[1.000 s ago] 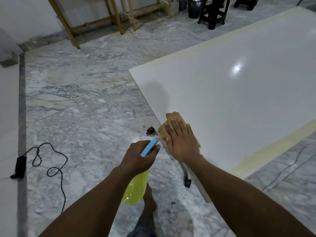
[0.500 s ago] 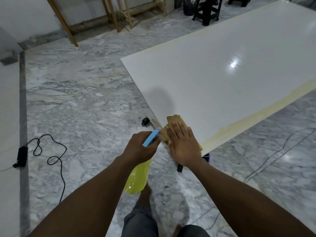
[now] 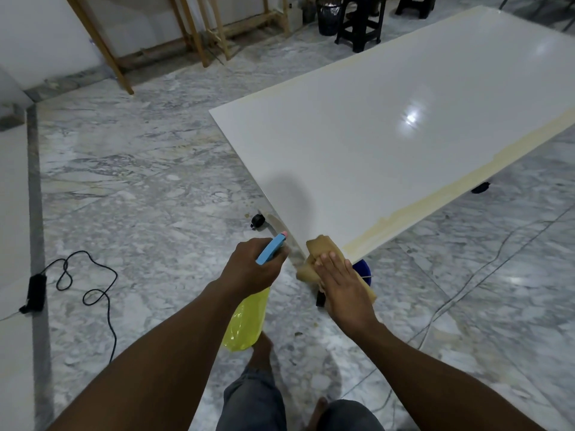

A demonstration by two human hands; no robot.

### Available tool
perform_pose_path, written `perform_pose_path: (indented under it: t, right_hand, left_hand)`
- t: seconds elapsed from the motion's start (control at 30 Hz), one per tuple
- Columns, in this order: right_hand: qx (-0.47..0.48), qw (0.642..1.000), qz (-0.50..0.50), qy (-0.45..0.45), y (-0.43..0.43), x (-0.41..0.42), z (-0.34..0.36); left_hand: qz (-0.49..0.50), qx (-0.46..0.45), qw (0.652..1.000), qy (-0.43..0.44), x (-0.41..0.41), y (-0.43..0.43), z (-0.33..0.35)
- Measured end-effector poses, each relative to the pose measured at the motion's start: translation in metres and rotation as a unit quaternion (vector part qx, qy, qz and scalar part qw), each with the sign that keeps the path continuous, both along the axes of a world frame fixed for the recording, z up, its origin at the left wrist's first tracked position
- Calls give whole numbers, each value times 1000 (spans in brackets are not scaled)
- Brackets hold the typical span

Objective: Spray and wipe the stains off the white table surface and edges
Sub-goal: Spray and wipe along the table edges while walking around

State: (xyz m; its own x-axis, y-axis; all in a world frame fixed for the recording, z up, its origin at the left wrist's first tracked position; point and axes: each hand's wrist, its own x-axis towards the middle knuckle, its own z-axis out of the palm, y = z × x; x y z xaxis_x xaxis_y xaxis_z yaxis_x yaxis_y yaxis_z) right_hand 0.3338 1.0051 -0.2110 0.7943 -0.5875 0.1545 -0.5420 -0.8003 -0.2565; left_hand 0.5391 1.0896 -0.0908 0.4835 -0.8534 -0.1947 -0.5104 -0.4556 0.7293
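Observation:
The white table (image 3: 389, 126) runs from its near corner by my hands to the far right. A yellowish stained band (image 3: 435, 200) follows its right edge. My right hand (image 3: 340, 281) presses flat, fingers straight, on a tan cloth (image 3: 320, 247) folded over the table's near corner. My left hand (image 3: 252, 269) grips a spray bottle (image 3: 245, 321) with a blue head and yellow body, just left of the corner, its nozzle pointing toward the table's left edge.
A black castor (image 3: 257, 219) sits under the left edge, a blue bucket (image 3: 362, 270) under the corner. A black cable with adapter (image 3: 74, 284) lies on the marble floor at left. Wooden frames (image 3: 193, 32), a bin (image 3: 328, 14) and black stools (image 3: 361, 23) stand at the back.
My right hand has drawn the cloth back along the left edge to the near corner, now partly over it. The view has swung, showing more of the stained right edge. The bottle stays held.

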Motion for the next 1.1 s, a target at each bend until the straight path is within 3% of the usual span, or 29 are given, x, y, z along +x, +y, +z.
perform_pose_path:
  t: [0.07, 0.17, 0.2, 0.23, 0.3, 0.33, 0.37, 0.4, 0.53, 0.73, 0.87, 0.93, 1.03, 1.1]
  right_hand:
    - [51, 998, 2, -39, 6, -14, 11]
    - [207, 961, -133, -128, 6, -16, 61]
    - [278, 920, -211, -177, 0, -10, 80]
    - [376, 841, -302, -246, -13, -2, 97]
    - [612, 592, -372, -370, -44, 16, 125]
    - [691, 493, -343, -402, -58, 26, 139]
    - [727, 442, -314, -421, -68, 34, 150]
    - [744, 416, -288, -436, -76, 43, 160]
    - [784, 379, -219, -440, -100, 99, 175]
    - [792, 410, -238, -386, -137, 217, 185]
    - [777, 471, -263, -323, -181, 308, 182]
    - [724, 554, -300, -279, -207, 356, 180]
    - [529, 754, -323, -220, -246, 425, 173]
    - [394, 854, -281, -193, -266, 472, 162]
  left_hand:
    - [-9, 1, 1000, 2, -2, -4, 7]
    - [-13, -7, 1000, 12, 0, -14, 24]
    - [-15, -12, 1000, 17, 2, -18, 30]
    - [-20, -18, 999, 23, 5, -22, 36]
    - [-29, -28, 998, 41, 12, -31, 49]
    - [-31, -31, 998, 45, 19, -36, 55]
    - [-37, -30, 998, 44, 24, -41, 59]
    - [-44, -27, 998, 38, 30, -46, 61]
    - [-77, -30, 997, -4, 70, -69, 64]
    - [-91, -38, 994, -38, 167, -104, 62]
    - [-87, -38, 994, -52, 245, -131, 51]
    - [-71, -45, 996, -31, 285, -141, 43]
    - [-45, -57, 997, -12, 340, -152, 32]
    - [-13, -77, 997, 8, 372, -158, 23]
